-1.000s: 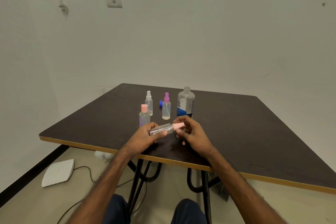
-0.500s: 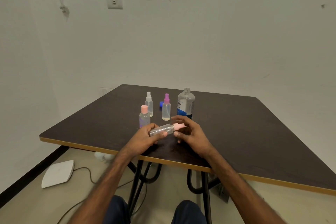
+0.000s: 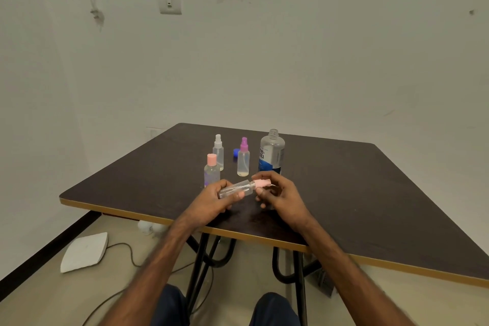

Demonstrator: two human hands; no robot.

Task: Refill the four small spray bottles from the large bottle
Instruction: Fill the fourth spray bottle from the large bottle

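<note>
one small bottle (image 3: 236, 189), sideways above the table (image 3: 370, 193) near edge: left hand (image 3: 214, 200) wraps its body, right hand (image 3: 280, 193) pinches the pink cap (image 3: 262, 183), probably to unscrew it. three standing bottles (image 3: 243, 157) wait at 12 o'clock beside the large bottle (image 3: 272, 152), uncapped for pouring.

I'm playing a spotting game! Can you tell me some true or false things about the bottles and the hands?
1. The large clear plastic bottle with the blue label has no cap on. True.
2. The left hand holds a small clear bottle with a pink top sideways. True.
3. Four small bottles stand on the dark brown table. False: three stand; the fourth is held.
4. The right hand lies flat on the table. False: its fingers pinch the held bottle's pink top.
</note>
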